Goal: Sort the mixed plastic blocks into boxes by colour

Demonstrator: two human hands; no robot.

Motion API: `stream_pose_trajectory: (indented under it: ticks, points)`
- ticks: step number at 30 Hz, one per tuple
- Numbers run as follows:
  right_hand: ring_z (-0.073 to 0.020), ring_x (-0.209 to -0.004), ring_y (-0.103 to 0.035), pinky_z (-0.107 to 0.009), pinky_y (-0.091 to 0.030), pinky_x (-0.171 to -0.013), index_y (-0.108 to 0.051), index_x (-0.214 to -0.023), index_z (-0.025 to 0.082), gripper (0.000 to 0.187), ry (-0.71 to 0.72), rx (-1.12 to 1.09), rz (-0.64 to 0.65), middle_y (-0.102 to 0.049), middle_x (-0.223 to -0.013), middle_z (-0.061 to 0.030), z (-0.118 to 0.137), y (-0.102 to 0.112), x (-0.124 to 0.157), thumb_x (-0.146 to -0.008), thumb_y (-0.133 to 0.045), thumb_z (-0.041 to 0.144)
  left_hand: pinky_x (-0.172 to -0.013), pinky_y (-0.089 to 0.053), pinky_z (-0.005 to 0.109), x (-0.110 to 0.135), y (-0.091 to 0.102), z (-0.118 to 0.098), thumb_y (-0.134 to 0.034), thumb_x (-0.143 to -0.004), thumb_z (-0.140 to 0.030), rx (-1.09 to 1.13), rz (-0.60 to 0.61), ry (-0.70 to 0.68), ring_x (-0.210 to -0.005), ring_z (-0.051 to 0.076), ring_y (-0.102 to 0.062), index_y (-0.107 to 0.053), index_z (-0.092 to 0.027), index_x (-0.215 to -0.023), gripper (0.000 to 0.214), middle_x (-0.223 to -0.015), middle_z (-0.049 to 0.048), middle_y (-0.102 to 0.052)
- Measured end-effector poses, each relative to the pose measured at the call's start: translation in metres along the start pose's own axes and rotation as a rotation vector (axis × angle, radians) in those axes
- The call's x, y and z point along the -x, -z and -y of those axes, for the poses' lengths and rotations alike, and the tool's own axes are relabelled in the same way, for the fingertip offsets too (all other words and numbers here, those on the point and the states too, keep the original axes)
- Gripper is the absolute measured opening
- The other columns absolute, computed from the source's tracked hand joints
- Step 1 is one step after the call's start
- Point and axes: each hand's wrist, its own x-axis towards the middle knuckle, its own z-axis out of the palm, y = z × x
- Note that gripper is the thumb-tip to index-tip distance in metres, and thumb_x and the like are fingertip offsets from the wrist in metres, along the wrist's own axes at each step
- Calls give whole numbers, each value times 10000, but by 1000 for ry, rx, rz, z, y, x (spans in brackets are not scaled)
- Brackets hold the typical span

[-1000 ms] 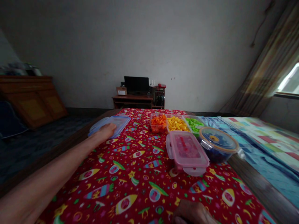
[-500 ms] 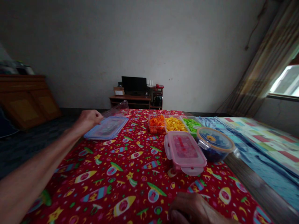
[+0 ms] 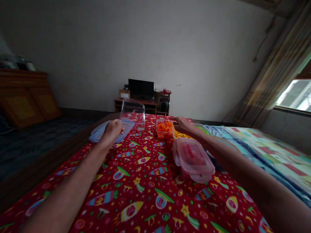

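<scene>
My left hand (image 3: 111, 129) is closed on the near edge of a clear lid (image 3: 132, 112), which it holds tilted up above a stack of bluish lids (image 3: 97, 135) at the far left of the red rocket-print tablecloth (image 3: 145, 181). My right hand (image 3: 181, 123) reaches across to the far middle and rests at the box of orange pieces (image 3: 164, 128), its fingers curled at the box's rim. The box of yellow pieces (image 3: 181, 135) lies right under that wrist. A pink-lidded box (image 3: 193, 158) stands shut near my right forearm.
A green-filled box and a round container sit mostly hidden behind my right arm. A bed with a patterned sheet (image 3: 272, 145) runs along the right. At the far wall stands a desk with a monitor (image 3: 141, 89); a wooden cabinet (image 3: 26, 97) is at the left.
My left hand has lifted one clear lid off the stack and tipped it up. My right hand has left the near table edge and reached forward to the orange box.
</scene>
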Motion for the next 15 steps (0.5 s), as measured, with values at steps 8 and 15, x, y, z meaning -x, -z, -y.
stream_pose_trajectory:
  ticks: [8, 15]
  points:
    - [-237, -1171, -497, -317, -377, -938, -553, -1190, 124, 330, -162, 161, 108, -539, -1294, -164, -18, -43, -62, -899, -405, 175, -405, -317, 221, 8, 14, -11, -407, -714, -260, 232, -15, 37, -399, 106, -424, -415, -208, -593, 132, -496, -28, -482]
    - [-261, -1125, -541, -301, -409, -873, -537, -1187, 45, 376, -252, 166, 79, -572, -1209, -219, -32, -61, -92, -857, -360, 89, -406, -320, 216, 4, 14, -9, -398, -710, -273, 334, 9, 9, -395, 104, -421, -400, -213, -594, 130, -489, -35, -466]
